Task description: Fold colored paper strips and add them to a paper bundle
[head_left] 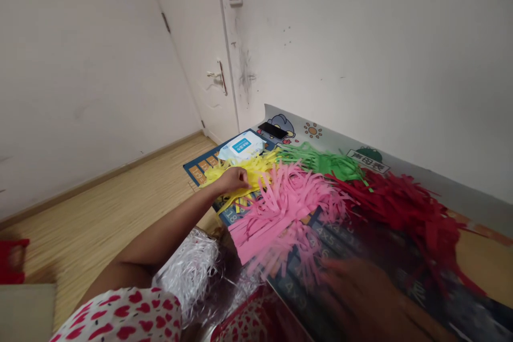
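Note:
Over the yellow fringed strips (264, 163), my left hand (234, 179) has its fingers curled in a pinch. Whatever is between the fingertips is too small to make out. To its right lies a heap of pink fringed strips (288, 189), whose lower tips are smeared by motion. My right hand (356, 291) is blurred near the table's front, below the pink strips, and its fingers do not show clearly. Green fringed strips (320, 163) lie behind the pink ones, and a pile of red fringed strips (409, 206) spreads to the right.
A wet-wipes pack (242, 145) and a black phone (273, 130) rest at the table's far left. Printed mats (192, 168) cover the tabletop, which meets the wall. Shiny silvery-white shreds (192, 262) sit below the front edge. A door (192, 26) stands beyond.

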The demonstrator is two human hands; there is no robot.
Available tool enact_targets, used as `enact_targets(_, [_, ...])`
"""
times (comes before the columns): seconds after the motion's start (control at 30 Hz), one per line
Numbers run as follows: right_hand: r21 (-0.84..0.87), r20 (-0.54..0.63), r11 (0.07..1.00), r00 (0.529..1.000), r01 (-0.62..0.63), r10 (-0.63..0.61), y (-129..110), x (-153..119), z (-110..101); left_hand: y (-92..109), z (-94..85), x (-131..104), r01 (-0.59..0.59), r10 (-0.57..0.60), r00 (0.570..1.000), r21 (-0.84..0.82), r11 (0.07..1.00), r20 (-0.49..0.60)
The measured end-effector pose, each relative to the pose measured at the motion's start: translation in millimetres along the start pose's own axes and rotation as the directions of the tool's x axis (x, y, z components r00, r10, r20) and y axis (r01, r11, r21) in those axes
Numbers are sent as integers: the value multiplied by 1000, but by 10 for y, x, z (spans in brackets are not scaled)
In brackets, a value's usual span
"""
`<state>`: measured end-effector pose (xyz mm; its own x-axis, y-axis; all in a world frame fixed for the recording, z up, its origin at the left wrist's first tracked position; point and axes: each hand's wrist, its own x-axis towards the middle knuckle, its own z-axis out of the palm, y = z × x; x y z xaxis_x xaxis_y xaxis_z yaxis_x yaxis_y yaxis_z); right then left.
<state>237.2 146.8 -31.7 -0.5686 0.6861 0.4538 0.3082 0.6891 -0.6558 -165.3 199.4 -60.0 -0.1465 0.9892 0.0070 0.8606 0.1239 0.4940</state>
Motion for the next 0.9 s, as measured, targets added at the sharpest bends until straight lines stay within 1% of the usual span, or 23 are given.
enact_targets(0.03, [-47,61,997,996,64,-61,-14,154,132,-37,1,25,6,-5,1000,-20,1000,24])
enact_targets(0.1, [-147,196,969,966,197,-167,-69,508,458,-82,-12,77,10,-8,999,-41,999,49])
enact_targets(0.13, [-202,250,949,949,244,-191,-97,695,640,-84,-27,102,10,-8,999,-40,999,49])
enact_targets(0.17, [-222,290,936,935,272,-203,-118,879,827,-69,-46,122,10,-9,999,-32,999,41])
enact_targets(0.23, [-297,358,911,918,286,-171,-129,1204,1183,9,-84,131,10,-10,1000,4,1000,-6])
enact_targets(0.3, [-376,383,890,918,257,-104,-101,1430,1473,137,-97,74,16,-10,995,65,998,-94])
enact_targets(0.33, [-400,387,882,918,249,-84,-80,1499,1582,206,-90,22,21,-6,989,102,995,-146])
enact_targets(0.4, [-423,395,870,916,253,-74,-42,1559,1717,323,-63,-101,36,6,973,178,983,-231])
enact_targets(0.47, [-442,407,856,910,267,-75,-21,1550,1756,381,-74,-195,56,10,964,239,969,-266])
enact_targets(0.5, [-449,411,851,909,273,-74,-16,1537,1751,383,-119,-214,69,3,963,259,963,-270])
enact_targets(0.53, [-456,415,847,907,275,-72,-14,1525,1737,372,-201,-209,89,-10,962,275,957,-274])
enact_targets(0.57, [-460,419,843,906,277,-69,-14,1517,1721,352,-324,-183,114,-30,958,285,952,-284])
enact_targets(0.6, [-465,423,841,904,278,-65,-15,1514,1709,331,-487,-137,148,-53,951,293,945,-306])
enact_targets(0.67, [-469,436,837,898,282,-59,-20,1524,1706,329,-910,-3,232,-107,919,301,925,-379])
enact_targets(0.73, [-469,444,838,894,279,-49,-31,1547,1732,438,-1389,164,302,-128,869,307,903,-478])
enact_targets(0.77, [-467,446,840,894,276,-45,-42,1562,1749,548,-1615,254,318,-112,839,313,895,-533])
enact_targets(0.8, [-463,446,844,894,271,-42,-56,1579,1760,695,-1812,344,342,-92,795,317,885,-599])
enact_targets(0.83, [-457,445,849,895,265,-39,-76,1596,1758,874,-1968,431,355,-60,750,326,876,-658])
enact_targets(0.87, [-448,444,855,895,259,-39,-102,1611,1737,1077,-2072,508,348,-12,718,345,872,-696])
enact_targets(0.9, [-437,445,862,895,257,-41,-137,1622,1691,1292,-2118,569,320,49,703,378,869,-709])
